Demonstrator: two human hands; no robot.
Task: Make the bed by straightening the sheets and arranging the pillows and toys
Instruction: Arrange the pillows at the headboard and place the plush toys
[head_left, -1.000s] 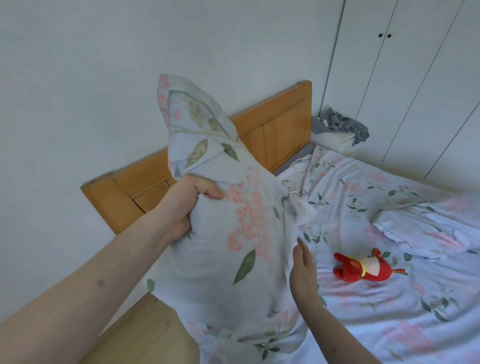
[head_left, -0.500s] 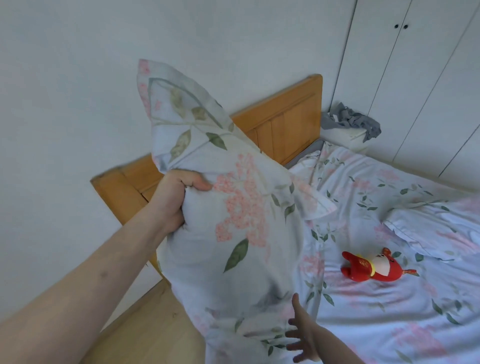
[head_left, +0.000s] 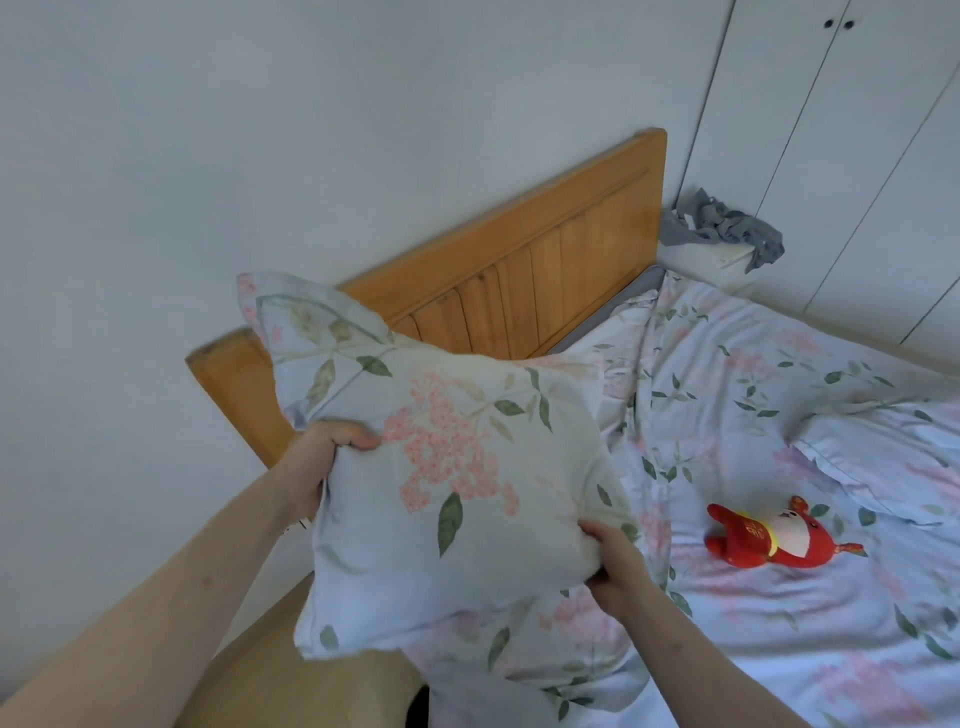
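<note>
I hold a floral pillow (head_left: 447, 488) in the air near the head of the bed. My left hand (head_left: 322, 457) grips its left edge, and my right hand (head_left: 613, 566) grips its lower right edge. The pillow is pale blue with pink blossoms and green leaves, like the sheet (head_left: 737, 410) below it. A red and white plush toy (head_left: 774, 540) lies on the sheet to the right. A second floral pillow (head_left: 893, 462) lies flat at the far right.
The wooden headboard (head_left: 545, 260) stands against the white wall behind the pillow. Grey cloth (head_left: 722, 228) is piled on a white stand beside the bed corner. White wardrobe doors (head_left: 841, 130) fill the upper right. A wooden bed rail (head_left: 291, 691) runs under my left arm.
The pillow has come down from upright and high to lower and flatter. My right hand has risen from below it and taken hold of its lower right edge.
</note>
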